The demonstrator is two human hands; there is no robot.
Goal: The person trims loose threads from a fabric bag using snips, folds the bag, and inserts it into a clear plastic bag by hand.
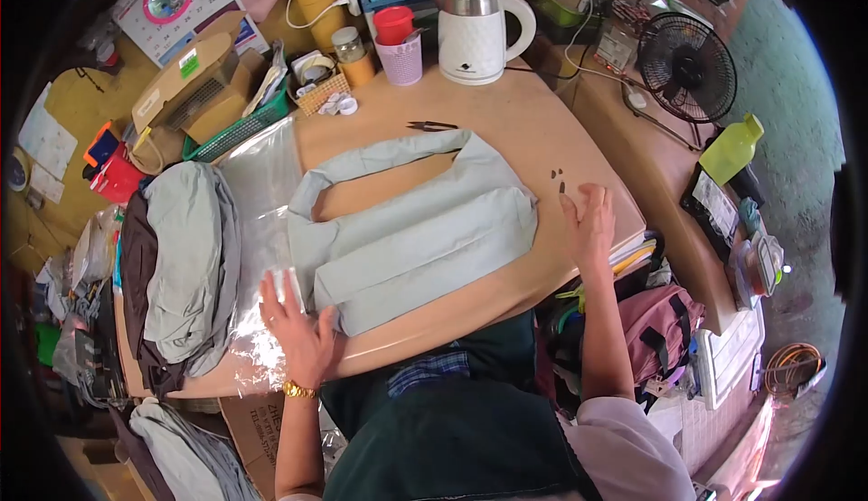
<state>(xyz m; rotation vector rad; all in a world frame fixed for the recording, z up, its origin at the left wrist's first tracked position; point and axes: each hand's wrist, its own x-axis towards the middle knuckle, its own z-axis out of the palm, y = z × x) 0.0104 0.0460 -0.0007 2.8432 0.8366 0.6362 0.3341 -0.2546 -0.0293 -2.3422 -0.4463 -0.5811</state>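
A pale grey-green fabric piece point(425, 257) lies on the table, folded flat in its lower part, with a long band looping round at the back. My left hand point(300, 336), a gold watch on its wrist, is spread at the fabric's lower left corner, partly over a clear plastic sheet point(258, 198). To the right of the fabric is my right hand point(592, 230), fingers apart and apparently holding nothing. Small dark pieces point(557, 174) lie just beyond its fingertips. Thread snips point(432, 126) rest behind the fabric.
Folded grey and dark garments point(190, 261) hang over the table's left side. Along the back stand a green basket point(244, 121), a pink cup point(400, 60) and a white kettle point(472, 35). A black fan point(687, 67) and a green bottle point(732, 148) are at right.
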